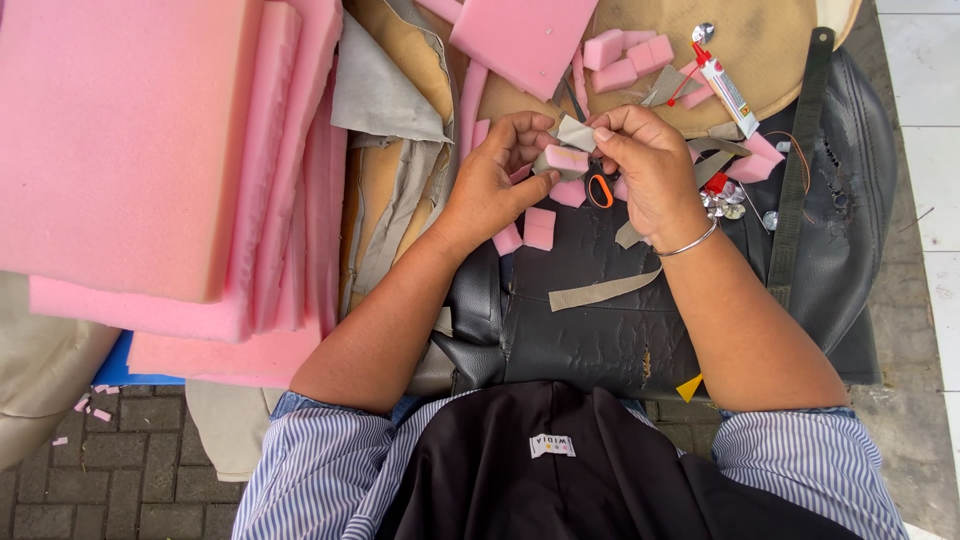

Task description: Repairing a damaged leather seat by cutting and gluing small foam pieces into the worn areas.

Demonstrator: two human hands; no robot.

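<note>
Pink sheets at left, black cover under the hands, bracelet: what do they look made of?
Pink sheets: probably foam, matte, thick soft-looking edges. Black cover: likely leather or vinyl, grained with slight sheen, scuffed. Bracelet on the right hand: looks like metal, thin, silvery, shiny.

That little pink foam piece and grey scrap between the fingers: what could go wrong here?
1. The small foam block and grey fabric scrap are pinched only at the fingertips of the left hand and right hand; either could slip and shift out of line.
2. The scissors lie right beneath the hands, so a lowered finger might catch them.
3. The glue tube lies loose nearby and could be knocked away.
</note>
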